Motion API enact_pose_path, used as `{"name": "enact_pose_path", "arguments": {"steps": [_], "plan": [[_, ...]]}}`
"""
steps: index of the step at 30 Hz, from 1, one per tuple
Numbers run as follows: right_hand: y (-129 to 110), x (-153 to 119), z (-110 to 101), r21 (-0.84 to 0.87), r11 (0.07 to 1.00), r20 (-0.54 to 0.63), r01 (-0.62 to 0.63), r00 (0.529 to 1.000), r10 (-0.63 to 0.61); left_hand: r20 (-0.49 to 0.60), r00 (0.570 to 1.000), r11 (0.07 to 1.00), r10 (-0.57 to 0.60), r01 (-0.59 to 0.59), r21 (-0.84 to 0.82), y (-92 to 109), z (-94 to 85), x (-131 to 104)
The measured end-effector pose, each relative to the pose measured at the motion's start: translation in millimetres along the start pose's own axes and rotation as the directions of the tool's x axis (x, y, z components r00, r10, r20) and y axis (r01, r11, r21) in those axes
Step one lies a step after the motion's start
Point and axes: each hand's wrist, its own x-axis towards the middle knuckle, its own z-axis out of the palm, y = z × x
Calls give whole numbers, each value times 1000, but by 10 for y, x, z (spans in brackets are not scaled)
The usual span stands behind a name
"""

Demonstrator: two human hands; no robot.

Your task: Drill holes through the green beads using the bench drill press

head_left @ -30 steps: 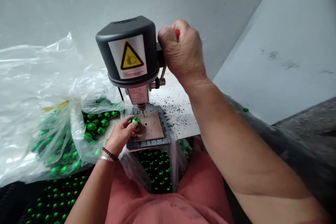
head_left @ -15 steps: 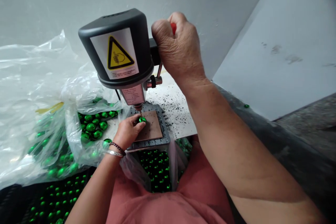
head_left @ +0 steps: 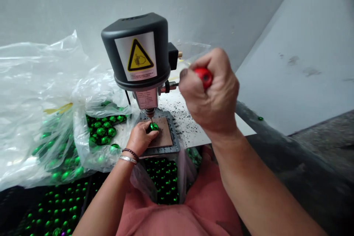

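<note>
Between the thumb and fingers of my left hand (head_left: 140, 136) is a shiny green ball (head_left: 154, 127), pressed on a brown board (head_left: 165, 138) on the drill press base (head_left: 174, 132). Directly above the ball points the thin drill bit (head_left: 151, 119); whether its tip is in the ball I cannot tell. My right hand (head_left: 211, 90) is wrapped round the red knob (head_left: 204, 77) of the feed lever, to the right of the black drill press head (head_left: 138, 49), which bears a yellow warning sign.
Clear plastic sheeting (head_left: 35, 81) covers much of the left, with loose green balls (head_left: 105, 131) in its opening. Dark trays of green balls (head_left: 52, 206) lie lower left, and more balls (head_left: 163, 180) sit below the base. Dark shavings dot the white tabletop (head_left: 193, 134).
My right hand has pulled the red-knobbed lever downward and towards me. My left hand keeps its grip on the green ball under the bit. The view has shifted slightly.
</note>
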Motion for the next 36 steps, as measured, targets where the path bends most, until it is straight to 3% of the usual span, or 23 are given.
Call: {"name": "enact_pose_path", "arguments": {"steps": [5,19,24,29,32,34,36], "plan": [[10,-280,-38,-70,997,-33,26,999,-28,10,999,999,33,-33,10,4,-3,2],[139,-587,61,-149,981,-139,127,979,-148,-19,999,999,37,-37,-11,-13,22,-18],[195,-676,108,-87,989,-164,123,977,-136,-15,999,999,45,-46,-16,-39,31,-17],[265,-825,135,38,992,-105,124,987,-120,-14,999,999,36,-37,-20,-47,32,-28],[190,-686,131,15,993,-169,121,979,-117,-15,999,999,44,-44,-9,-30,32,-21],[101,-438,126,-37,993,-215,117,969,-122,-28,999,999,33,-33,15,6,18,-18],[21,-130,130,-55,996,-177,68,981,-77,-40,999,999,-3,4,44,60,-17,-42]]}}
